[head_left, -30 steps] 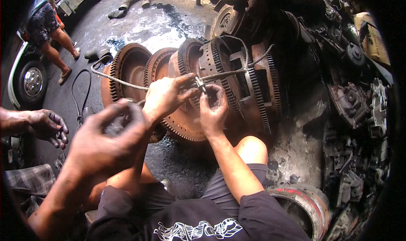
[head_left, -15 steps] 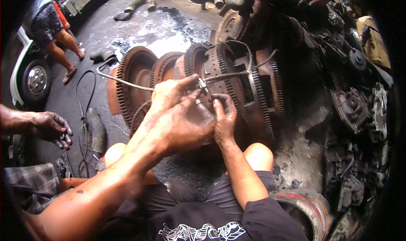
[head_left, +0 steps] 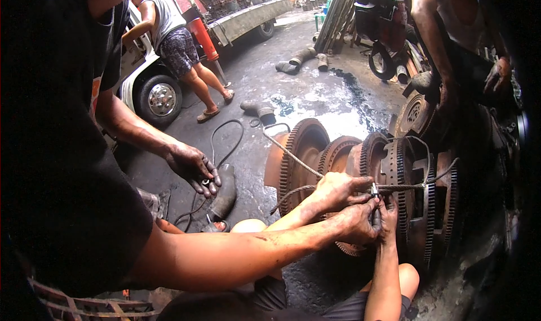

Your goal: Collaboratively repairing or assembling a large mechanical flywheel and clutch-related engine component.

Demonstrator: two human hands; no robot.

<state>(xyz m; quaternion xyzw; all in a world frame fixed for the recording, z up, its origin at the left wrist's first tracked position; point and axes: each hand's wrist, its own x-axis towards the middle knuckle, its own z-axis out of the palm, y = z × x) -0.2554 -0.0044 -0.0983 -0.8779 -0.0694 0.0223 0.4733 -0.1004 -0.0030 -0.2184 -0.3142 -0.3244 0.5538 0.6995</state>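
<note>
My left hand [head_left: 338, 189] is closed round a wire rope [head_left: 304, 164], index finger and thumb beside a small metal rope clip [head_left: 375, 191]. From below, my right hand [head_left: 387, 215] pinches at the same clip. Between them a co-worker's hand [head_left: 358, 222] reaches in from the left, its fingers against the clip area and partly covering my grip. The rope runs on rightward past the clip, over a row of rusty toothed flywheels [head_left: 307, 146] standing on edge. The co-worker's other hand [head_left: 194, 166] has a small nut-like ring [head_left: 207, 181] at its fingers.
A co-worker in dark clothes [head_left: 62, 169] fills the left side. A grey hose piece [head_left: 225, 192] and thin black cable lie on the floor. Another person [head_left: 174, 42] stands by a white truck's wheel [head_left: 160, 100]. A further person [head_left: 468, 16] is beyond the flywheels.
My view has swung left and upward, bringing in the co-worker's body and the truck. Our hands stay gathered at the clip, with the co-worker's fingers now closer to it.
</note>
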